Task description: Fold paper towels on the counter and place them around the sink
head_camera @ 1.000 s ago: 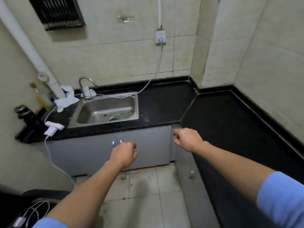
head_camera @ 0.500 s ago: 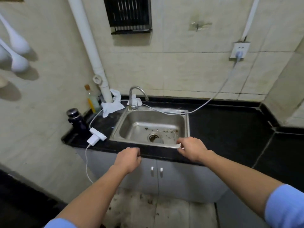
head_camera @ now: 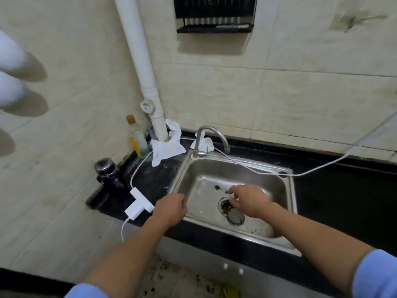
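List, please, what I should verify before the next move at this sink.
1. Paper towel at the pipe base folded: not ok, it lies crumpled.
2. Second paper towel behind the faucet folded: not ok, bunched up.
3. Left hand free: ok, loosely curled, nothing seen in it.
4. Right hand free: cannot tell; its fingers bend over the sink basin, near the drain.
5. Back rim of the sink free for towels: not ok, a white cable lies along it.
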Demonstrator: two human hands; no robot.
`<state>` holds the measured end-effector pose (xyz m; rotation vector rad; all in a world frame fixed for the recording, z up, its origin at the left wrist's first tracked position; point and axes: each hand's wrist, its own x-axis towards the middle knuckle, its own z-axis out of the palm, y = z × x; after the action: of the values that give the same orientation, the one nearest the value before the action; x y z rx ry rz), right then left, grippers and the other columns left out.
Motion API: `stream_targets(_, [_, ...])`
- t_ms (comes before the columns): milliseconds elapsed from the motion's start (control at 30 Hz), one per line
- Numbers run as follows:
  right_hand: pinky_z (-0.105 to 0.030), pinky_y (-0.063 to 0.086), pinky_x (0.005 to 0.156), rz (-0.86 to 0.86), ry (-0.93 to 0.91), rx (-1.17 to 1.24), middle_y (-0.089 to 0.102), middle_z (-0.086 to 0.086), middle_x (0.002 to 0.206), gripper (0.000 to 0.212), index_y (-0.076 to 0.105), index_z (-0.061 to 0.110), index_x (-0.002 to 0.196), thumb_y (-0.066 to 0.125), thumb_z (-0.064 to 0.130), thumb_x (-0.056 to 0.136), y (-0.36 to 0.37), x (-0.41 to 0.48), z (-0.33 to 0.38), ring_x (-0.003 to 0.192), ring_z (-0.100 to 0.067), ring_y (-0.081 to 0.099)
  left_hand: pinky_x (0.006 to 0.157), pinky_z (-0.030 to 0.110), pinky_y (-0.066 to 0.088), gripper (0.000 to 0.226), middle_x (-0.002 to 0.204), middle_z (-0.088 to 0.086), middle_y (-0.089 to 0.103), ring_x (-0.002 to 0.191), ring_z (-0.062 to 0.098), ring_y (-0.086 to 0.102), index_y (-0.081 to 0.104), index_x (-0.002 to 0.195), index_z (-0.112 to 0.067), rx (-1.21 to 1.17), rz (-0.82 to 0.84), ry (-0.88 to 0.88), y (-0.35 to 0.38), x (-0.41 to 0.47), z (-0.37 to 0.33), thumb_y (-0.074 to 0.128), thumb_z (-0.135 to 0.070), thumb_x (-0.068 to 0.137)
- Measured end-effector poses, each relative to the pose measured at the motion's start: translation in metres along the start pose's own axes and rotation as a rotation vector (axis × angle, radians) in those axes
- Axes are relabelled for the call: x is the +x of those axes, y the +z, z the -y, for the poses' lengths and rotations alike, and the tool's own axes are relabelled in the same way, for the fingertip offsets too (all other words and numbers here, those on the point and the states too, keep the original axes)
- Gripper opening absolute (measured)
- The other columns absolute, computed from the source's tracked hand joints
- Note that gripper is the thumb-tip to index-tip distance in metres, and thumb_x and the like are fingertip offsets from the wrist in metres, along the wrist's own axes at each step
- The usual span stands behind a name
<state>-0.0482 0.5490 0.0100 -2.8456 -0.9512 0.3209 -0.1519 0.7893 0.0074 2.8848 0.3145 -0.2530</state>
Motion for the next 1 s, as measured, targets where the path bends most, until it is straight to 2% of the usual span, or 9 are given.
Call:
stream_targets(233, [-0.033,0.046,0.087,0.076,-0.086,0.061,0.064,0.001,0.120,0.037,0.054,0.027,0.126,0.049,0.039,0.091,0.006,0.127,0.003,0.110,-0.021,0.058,0.071,0.035,0.049,0.017,0.098,0.004,0.067,0.092,0.028,0.061,0.060,0.094,-0.021,-0.049,0.000,-0.141,-0.020,0.087,0.052,0.050,-0.032,0.086])
stream_targets(433, [-0.031,0.045,0.088,0.162,-0.104,0.093,0.062,0.005,0.122,0.036,0.053,0.029,0.126,0.050,0.040,0.092,0.019,0.188,0.016,0.110,-0.018,0.058,0.069,0.032,0.042,0.018,0.102,0.004,0.065,0.097,0.027,0.060,0.062,0.098,-0.019,-0.079,0.067,-0.221,-0.016,0.152,0.096,0.053,-0.031,0.088])
stream_targets(600, [-0.026,0.042,0.088,0.170,-0.026,0.129,0.061,0.005,0.125,0.037,0.053,0.027,0.129,0.050,0.040,0.094,0.033,0.225,0.017,0.112,-0.015,0.057,0.077,0.039,0.051,0.020,0.104,0.012,0.060,0.096,0.032,0.060,0.059,0.102,-0.012,-0.105,0.109,-0.194,-0.007,0.230,0.133,0.055,-0.028,0.090])
stream_targets(800, [-0.023,0.039,0.092,0.236,0.142,0.174,0.060,0.009,0.123,0.036,0.053,0.031,0.128,0.050,0.042,0.095,0.067,0.249,0.025,0.109,-0.010,0.057,0.088,0.045,0.048,0.035,0.122,0.021,0.046,0.110,0.039,0.050,0.048,0.117,-0.004,-0.146,0.043,-0.197,0.014,0.323,0.179,0.056,-0.021,0.088])
stream_targets(1000, [-0.026,0.044,0.091,0.308,0.248,0.189,0.063,0.007,0.122,0.036,0.053,0.030,0.129,0.050,0.042,0.095,0.095,0.255,0.033,0.104,-0.011,0.060,0.092,0.048,0.044,0.059,0.141,0.022,0.033,0.122,0.039,0.042,0.030,0.137,-0.007,-0.089,0.113,-0.277,0.032,0.379,0.193,0.059,-0.024,0.089])
